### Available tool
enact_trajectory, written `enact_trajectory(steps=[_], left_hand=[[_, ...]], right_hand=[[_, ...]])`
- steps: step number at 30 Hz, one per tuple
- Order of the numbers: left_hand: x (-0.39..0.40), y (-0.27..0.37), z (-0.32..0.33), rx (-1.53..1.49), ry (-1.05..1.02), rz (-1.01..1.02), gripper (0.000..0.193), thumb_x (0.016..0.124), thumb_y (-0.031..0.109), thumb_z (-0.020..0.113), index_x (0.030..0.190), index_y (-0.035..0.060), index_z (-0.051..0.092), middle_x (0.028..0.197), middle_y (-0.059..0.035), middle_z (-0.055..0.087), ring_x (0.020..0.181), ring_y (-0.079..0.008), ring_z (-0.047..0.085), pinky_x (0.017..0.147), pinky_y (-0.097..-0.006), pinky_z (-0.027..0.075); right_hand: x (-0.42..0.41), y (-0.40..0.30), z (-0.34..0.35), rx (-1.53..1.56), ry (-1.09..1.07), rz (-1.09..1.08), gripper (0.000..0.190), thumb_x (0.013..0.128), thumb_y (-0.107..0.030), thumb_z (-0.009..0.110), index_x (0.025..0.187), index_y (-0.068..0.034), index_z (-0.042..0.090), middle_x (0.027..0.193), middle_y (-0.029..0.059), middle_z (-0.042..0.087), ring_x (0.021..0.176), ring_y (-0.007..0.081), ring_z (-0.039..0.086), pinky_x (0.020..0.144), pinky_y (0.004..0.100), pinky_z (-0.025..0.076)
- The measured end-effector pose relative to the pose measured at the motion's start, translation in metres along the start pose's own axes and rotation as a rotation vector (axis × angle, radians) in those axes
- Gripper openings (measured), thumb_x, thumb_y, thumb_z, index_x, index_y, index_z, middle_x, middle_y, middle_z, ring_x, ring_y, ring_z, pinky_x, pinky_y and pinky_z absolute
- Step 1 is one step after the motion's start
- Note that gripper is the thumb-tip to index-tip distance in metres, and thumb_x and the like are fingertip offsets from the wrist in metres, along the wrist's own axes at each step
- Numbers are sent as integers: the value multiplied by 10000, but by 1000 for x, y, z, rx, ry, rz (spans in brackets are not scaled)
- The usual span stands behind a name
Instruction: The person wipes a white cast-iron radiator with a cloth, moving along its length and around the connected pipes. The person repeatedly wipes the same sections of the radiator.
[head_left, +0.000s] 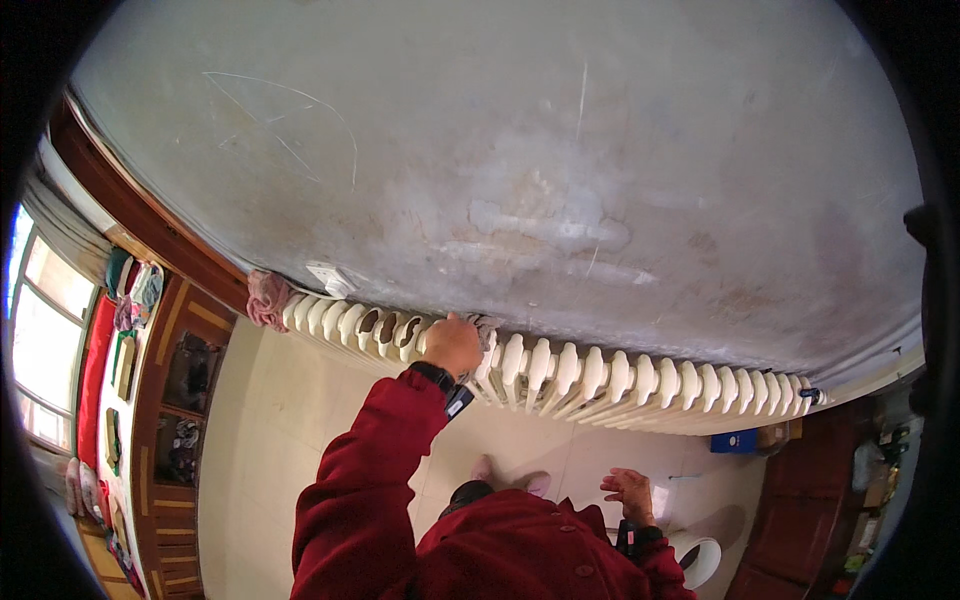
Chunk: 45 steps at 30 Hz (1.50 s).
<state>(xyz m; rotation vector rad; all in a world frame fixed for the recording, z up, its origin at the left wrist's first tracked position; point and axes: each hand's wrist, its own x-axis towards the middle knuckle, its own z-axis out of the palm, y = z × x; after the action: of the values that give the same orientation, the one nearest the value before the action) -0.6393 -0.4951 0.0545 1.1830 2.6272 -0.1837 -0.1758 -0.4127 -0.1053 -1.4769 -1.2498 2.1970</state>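
Observation:
A long cream column radiator (645, 375) runs along the foot of a stained grey wall (525, 150). My left hand (452, 345) rests at the radiator's top, its fingers closed on a greyish cloth (484, 325) that shows at their right side, against the wall. Just left of that hand, several radiator columns bear dark brown patches (388, 328). A crumpled pink cloth (268, 300) hangs over the radiator's left end. My right hand (630, 491) is away from the radiator, above the floor, with fingers apart and nothing in it.
A white wall socket (330, 279) sits above the radiator's left part. Wooden cabinets (169, 420) stand at left under a window. A blue box (733, 442) lies below the radiator's right end, near a dark red cabinet (799, 495). A white bucket (701, 561) stands beside my right arm.

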Motion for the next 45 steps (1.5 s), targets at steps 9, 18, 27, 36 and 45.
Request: enact_trajectory(steps=[9,18,27,36,45], left_hand=[[-10,9,22,-76,134,-19,306,820,188,603,1077,59,709,1181,-182,583,1075,-383,597,842,-464,543],[-81,18,102,-315,569,-104,513,647,138,786,1127,63,622,1154,-197,478,1065,-408,494,851,-489,483],[-83,28,159,-577,600,-137,584,613,168,819,1114,-7,575,1114,-265,472,1038,-457,498,877,-502,462],[-113,21,180,-1007,270,-89,508,815,205,714,1219,-57,552,1127,-225,630,1047,-384,619,873,-453,510],[-126,-14,137,-1625,-503,115,468,887,71,671,1314,-33,509,1125,-96,660,1025,-172,622,907,-321,512]], right_hand=[[-1,1,-4,11,-16,15,365,942,-229,625,1172,53,604,967,177,700,830,269,718,617,329,586],[-1,-4,-19,-6,30,18,376,952,-216,610,1193,71,591,964,172,699,821,259,719,598,326,587],[8,-26,-8,-114,1,23,362,958,-231,604,1178,56,614,970,152,696,812,242,714,607,314,577],[46,-41,105,-490,-427,16,453,988,-346,566,1316,-33,576,1025,107,673,831,191,677,611,310,572],[29,-15,210,416,-321,19,228,1006,-231,569,1152,-66,630,938,49,670,767,163,641,619,341,540]])
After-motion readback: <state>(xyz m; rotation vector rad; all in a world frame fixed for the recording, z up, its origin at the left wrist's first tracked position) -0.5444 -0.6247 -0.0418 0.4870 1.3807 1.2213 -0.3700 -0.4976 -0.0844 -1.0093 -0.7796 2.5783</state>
